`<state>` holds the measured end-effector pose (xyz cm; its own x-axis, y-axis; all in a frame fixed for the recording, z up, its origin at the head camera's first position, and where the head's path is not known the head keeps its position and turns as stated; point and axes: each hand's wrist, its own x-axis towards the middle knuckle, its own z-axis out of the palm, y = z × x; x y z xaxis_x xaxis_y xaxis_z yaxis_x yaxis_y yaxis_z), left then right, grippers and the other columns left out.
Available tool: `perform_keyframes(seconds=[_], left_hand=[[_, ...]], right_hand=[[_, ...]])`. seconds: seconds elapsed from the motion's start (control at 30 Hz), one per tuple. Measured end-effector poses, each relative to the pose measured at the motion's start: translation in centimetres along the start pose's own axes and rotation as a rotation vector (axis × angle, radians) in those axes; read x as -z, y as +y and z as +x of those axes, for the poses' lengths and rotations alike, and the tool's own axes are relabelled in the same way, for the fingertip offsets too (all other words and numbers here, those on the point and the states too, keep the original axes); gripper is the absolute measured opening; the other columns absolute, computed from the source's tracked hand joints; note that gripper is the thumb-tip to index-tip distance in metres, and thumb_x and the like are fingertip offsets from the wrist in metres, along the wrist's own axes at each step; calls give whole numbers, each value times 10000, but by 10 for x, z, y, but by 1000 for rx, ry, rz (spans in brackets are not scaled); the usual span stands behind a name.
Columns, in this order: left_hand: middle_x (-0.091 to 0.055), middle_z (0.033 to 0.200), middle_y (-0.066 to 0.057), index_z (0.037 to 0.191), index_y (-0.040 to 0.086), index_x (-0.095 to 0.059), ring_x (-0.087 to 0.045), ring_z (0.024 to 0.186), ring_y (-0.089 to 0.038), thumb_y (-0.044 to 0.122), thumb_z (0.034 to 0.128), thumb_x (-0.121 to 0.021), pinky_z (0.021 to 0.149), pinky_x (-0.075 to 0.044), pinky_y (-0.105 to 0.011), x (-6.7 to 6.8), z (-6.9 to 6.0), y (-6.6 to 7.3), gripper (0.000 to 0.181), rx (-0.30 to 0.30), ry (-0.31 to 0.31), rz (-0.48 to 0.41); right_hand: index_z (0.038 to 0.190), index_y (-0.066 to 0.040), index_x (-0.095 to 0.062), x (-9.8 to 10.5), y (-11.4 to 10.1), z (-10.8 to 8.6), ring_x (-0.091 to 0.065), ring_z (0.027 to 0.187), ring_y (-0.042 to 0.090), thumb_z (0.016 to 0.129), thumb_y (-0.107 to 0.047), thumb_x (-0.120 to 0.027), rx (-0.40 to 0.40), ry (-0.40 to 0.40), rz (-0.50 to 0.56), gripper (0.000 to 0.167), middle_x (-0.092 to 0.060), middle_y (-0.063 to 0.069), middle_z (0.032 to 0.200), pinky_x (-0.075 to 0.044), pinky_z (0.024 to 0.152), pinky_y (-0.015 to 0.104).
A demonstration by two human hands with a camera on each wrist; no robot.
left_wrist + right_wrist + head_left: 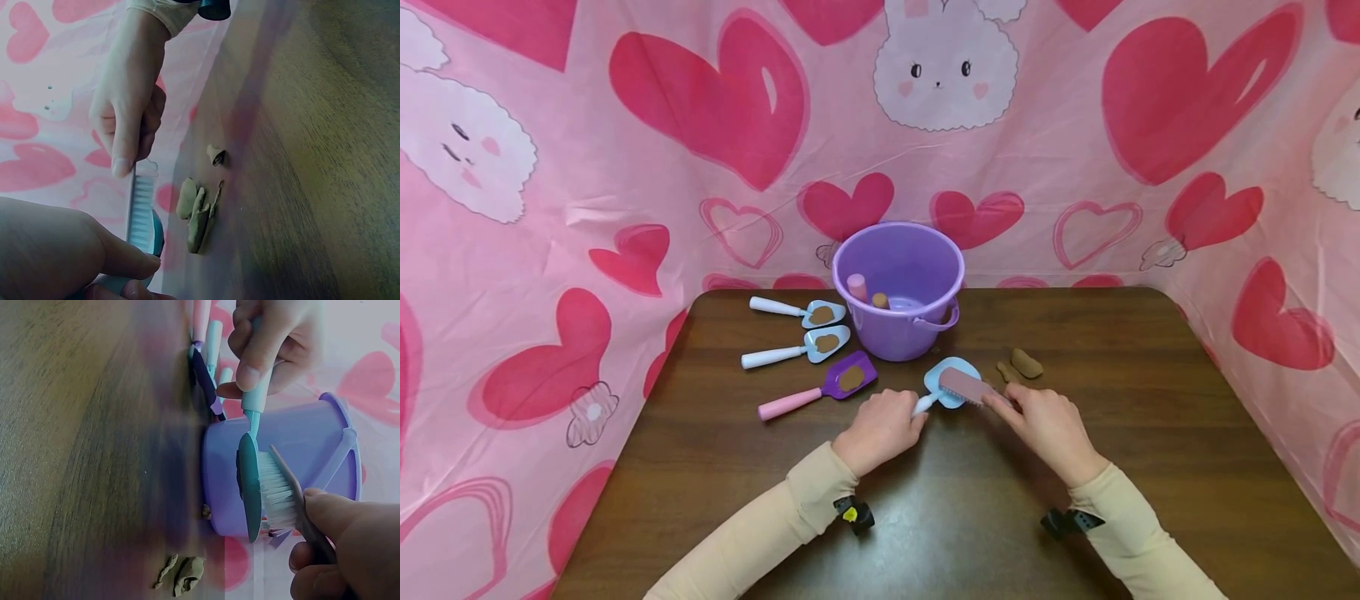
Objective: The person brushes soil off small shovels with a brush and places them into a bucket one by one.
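My left hand (883,425) grips the white handle of a small light blue trowel (931,381), held a little above the table. My right hand (1051,425) holds a brush (964,385) with a dusty pink back and white bristles (275,487). Those bristles press against one face of the trowel blade (251,487). On the blade's opposite face, in the right wrist view, a dark lump clings. Brown clay pieces (1026,364) lie on the table just beyond the right hand. The brush covers part of the blade in the head view.
A purple bucket (891,333) stands behind the trowel, with a pink cylinder (857,287) and a brown-ended piece (880,300) inside. At left lie two white-handled trowels (775,307) and a purple trowel (790,403) with a pink handle, brown clay on each blade.
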<state>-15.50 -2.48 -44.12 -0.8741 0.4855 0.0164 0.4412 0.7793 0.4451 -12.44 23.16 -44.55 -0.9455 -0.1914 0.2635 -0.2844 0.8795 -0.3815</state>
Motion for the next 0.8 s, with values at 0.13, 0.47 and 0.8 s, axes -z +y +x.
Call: perform_keyframes(seconds=[0.13,0.47,0.8], left_hand=[[-406,604,22,731,122,-544,-477,512,-173,205,987,-696,468,-404,-366,0,1,0,310,0,-1,2],[-408,603,20,738,120,-555,-470,511,-170,204,985,-694,464,-397,-362,1,0,0,296,2,3,8],[-396,605,27,740,125,-556,-468,516,-165,221,995,-687,467,-402,-353,0,0,-1,302,18,-20,7]], right_hand=[[728,-184,-553,0,-1,0,-314,497,90,973,-389,-735,-7,-8,2,368,-304,-95,579,-250,468,285],[730,-182,-557,1,-1,0,-320,500,85,975,-389,-733,-9,-12,15,366,-314,-94,579,-254,470,280],[736,-188,-570,-2,0,0,-327,499,91,976,-388,-731,-17,-22,17,352,-317,-94,578,-262,470,287]])
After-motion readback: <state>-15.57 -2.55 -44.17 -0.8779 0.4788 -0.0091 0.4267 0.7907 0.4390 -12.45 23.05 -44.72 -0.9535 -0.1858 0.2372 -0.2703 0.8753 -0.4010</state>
